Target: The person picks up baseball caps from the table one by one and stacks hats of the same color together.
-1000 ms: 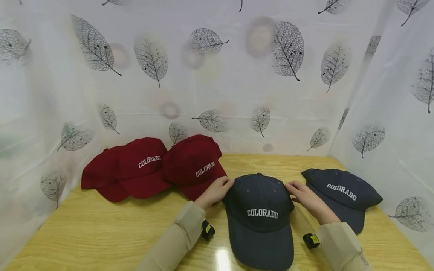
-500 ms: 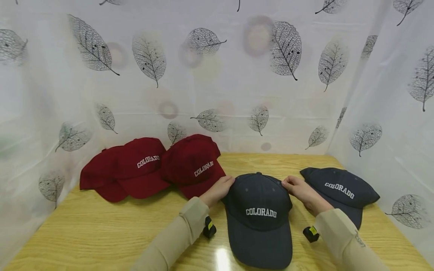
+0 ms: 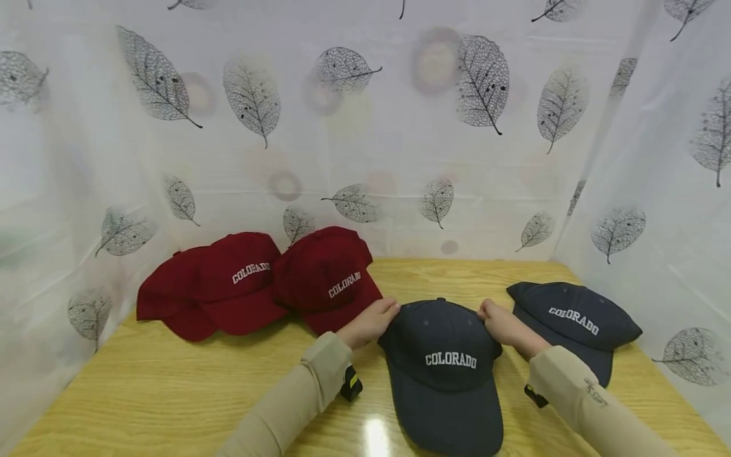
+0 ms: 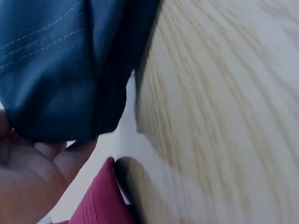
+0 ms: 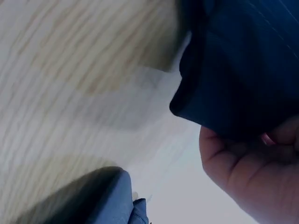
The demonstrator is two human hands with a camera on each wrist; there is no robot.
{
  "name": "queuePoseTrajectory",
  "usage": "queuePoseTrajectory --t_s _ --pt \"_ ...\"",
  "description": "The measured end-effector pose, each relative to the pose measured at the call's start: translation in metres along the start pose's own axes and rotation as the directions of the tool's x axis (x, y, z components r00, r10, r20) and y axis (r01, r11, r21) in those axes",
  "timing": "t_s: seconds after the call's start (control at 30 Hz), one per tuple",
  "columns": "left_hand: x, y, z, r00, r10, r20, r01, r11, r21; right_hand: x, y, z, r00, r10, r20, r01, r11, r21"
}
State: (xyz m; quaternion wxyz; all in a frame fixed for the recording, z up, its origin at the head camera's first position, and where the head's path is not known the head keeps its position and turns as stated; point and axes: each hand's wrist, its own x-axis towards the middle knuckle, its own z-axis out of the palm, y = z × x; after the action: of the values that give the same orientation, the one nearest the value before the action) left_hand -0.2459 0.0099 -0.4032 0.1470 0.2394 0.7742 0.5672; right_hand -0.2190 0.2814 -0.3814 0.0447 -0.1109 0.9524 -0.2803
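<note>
A dark navy baseball cap (image 3: 445,400) with white COLORADO lettering sits at the front of the table, its brim toward me. My left hand (image 3: 370,322) pinches the left side of its crown. On the opposite side, my right hand (image 3: 507,325) grips the crown with curled fingers. In the left wrist view the cap's stitched fabric (image 4: 51,93) hangs over the left fingers (image 4: 77,156). The right wrist view has a dark flap of the cap (image 5: 233,88) above the right fingers (image 5: 224,161), its lower edge raised off the wood. Part of each hand's grip is hidden behind fabric.
Several red COLORADO caps (image 3: 228,285) overlap at the back left, the nearest red cap (image 3: 328,279) close beside my left hand. A second navy cap (image 3: 577,324) lies right of my right hand. A leaf-printed curtain (image 3: 365,158) encloses the wooden table (image 3: 171,387).
The navy cap has shifted slightly to the right and its crown top sits a little lower. My right fingers have curled in more on its side. The other caps stay put.
</note>
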Motion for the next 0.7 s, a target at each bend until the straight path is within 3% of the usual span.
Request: queuePoseTrajectory --t_s 0.1,0.2,0.33,0.4,0.5,0.63,0.7 --pt "-0.002 -0.001 -0.006 1.0 -0.018 0.017 0.017 0.997 0.076 0.001 -0.001 0.003 1.0 -0.005 0.002 0.005 1.0 -0.021" --pt "-0.003 -0.001 -0.015 0.994 -0.048 0.101 0.031 0.985 0.169 0.0 -0.001 0.004 1.0 0.018 -0.013 -0.018 1.0 -0.009" --pt "-0.006 0.001 -0.025 0.961 -0.06 0.271 -0.009 0.969 0.247 -0.002 -0.001 0.003 0.999 0.032 -0.036 -0.031 0.999 0.027" --pt "-0.007 0.001 -0.025 0.95 -0.051 0.309 -0.044 0.955 0.292 -0.004 -0.001 0.003 0.998 0.03 -0.052 -0.028 0.999 0.033" --pt "-0.007 0.002 -0.019 0.961 -0.062 0.271 -0.063 0.9 0.43 -0.005 -0.003 0.005 0.997 0.032 -0.077 -0.032 0.999 0.011" --pt "-0.008 0.005 -0.008 0.981 -0.124 0.152 0.01 0.806 0.592 -0.006 -0.009 0.011 0.993 0.029 -0.116 -0.034 0.999 -0.036" --pt "-0.008 0.005 -0.003 0.986 -0.129 0.103 0.04 0.788 0.614 -0.007 -0.012 0.014 0.991 0.024 -0.129 -0.033 0.997 -0.066"
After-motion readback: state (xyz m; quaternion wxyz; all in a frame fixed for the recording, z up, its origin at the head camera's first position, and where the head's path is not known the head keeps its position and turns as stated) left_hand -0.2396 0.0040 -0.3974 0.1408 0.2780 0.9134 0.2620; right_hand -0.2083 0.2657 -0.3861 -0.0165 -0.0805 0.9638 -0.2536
